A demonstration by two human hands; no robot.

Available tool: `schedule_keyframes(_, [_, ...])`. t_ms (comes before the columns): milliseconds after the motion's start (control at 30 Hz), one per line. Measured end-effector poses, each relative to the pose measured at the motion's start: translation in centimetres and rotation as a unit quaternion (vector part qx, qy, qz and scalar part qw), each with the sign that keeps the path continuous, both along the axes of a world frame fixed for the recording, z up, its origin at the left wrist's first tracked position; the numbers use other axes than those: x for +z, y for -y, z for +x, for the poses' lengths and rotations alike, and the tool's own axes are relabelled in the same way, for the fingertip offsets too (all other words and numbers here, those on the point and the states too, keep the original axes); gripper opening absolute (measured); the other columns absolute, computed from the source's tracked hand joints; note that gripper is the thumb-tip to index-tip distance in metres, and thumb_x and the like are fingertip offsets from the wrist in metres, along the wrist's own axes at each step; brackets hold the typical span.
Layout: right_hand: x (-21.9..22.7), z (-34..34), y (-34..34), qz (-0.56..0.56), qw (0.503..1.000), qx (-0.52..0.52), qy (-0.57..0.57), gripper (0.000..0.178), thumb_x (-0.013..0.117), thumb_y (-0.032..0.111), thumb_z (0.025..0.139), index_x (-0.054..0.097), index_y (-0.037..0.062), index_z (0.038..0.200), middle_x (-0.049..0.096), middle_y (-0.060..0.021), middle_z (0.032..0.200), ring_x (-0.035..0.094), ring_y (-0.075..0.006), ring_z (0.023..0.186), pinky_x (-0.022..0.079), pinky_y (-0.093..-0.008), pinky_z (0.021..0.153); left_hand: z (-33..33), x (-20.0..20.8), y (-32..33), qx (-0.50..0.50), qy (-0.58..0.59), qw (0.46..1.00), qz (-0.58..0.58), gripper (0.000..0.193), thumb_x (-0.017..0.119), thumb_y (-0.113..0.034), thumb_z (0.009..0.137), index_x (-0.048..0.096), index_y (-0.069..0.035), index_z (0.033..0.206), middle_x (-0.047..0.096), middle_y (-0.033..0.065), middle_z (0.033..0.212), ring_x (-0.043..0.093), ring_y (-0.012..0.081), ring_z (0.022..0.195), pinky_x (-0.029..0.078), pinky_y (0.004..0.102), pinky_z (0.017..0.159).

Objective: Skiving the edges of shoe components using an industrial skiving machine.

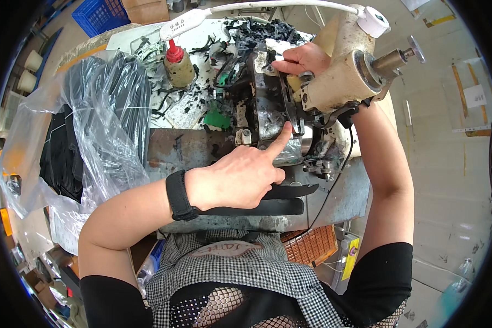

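My left hand, with a black band on the wrist, reaches over the front of a bench machine. Its index finger is stretched out, the tip touching a narrow dark strip at the machine's feed area; the other fingers are loosely curled. Behind the machine arm, my right hand has its fingers bent at the far end of that strip, apparently pinching it; part of this hand is hidden. Below my left hand, flat black strips lie on the metal table edge.
A bottle with a red cap stands among black scraps on the white board. Clear plastic bags of black pieces lie at left. A lamp with a white neck arches overhead. A black cable hangs at right.
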State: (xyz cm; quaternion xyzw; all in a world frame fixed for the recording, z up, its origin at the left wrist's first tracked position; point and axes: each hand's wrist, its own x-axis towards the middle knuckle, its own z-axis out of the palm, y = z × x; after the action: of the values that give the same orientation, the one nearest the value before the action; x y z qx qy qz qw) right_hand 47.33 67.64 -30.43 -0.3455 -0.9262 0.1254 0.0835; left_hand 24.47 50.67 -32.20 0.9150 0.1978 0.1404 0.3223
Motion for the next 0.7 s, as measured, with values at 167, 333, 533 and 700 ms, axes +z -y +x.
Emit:
schedule_keyframes(167, [0.2,-0.1,0.4,0.080,0.993,0.084,-0.028,0.037,0.058,0.034,0.095,0.062,-0.0007,0.083,0.054,-0.0201,0.067,0.054,-0.0327,0.058,0.043,-0.0409,0.059,-0.1,0.1,0.0,0.002,-0.017,1.000,0.000,0.007,0.069,-0.007,0.074,0.067,-0.009,0.081,0.019,0.0337,0.152,0.066,0.0348,0.062,0.054,0.0416,0.063])
schedule_keyframes(333, [2.1,-1.1,0.7,-0.028,0.993,-0.056,0.100,0.033,0.061,0.034,0.093,0.064,0.0022,0.084,0.056,-0.0185,0.068,0.054,-0.0299,0.059,0.043,-0.0400,0.059,-0.1,0.3,-0.1,-0.002,-0.013,1.000,-0.004,0.009,0.069,-0.008,0.074,0.067,-0.010,0.082,0.019,0.0332,0.152,0.066,0.0347,0.062,0.055,0.0413,0.063])
schedule_keyframes(533, [0.7,3.0,3.8,-0.162,0.953,-0.141,-0.215,0.023,0.065,0.027,0.092,0.066,0.0051,0.101,0.066,-0.0162,0.091,0.064,-0.0252,0.078,0.050,-0.0363,0.069,-1.6,0.7,-0.8,-0.003,0.041,0.994,-0.102,0.010,0.069,-0.008,0.077,0.068,-0.010,0.087,0.033,0.0236,0.151,0.068,0.0324,0.074,0.054,0.0357,0.066])
schedule_keyframes(700, [1.8,8.9,9.0,0.108,0.948,-0.257,-0.151,0.017,0.070,0.012,0.087,0.063,0.0023,0.099,0.067,-0.0122,0.085,0.062,-0.0169,0.072,0.050,-0.0317,0.066,-3.9,1.5,-1.5,-0.016,0.134,0.974,-0.181,0.015,0.070,-0.006,0.081,0.069,-0.007,0.095,0.060,0.0161,0.127,0.061,0.0128,0.063,0.048,0.0267,0.060])
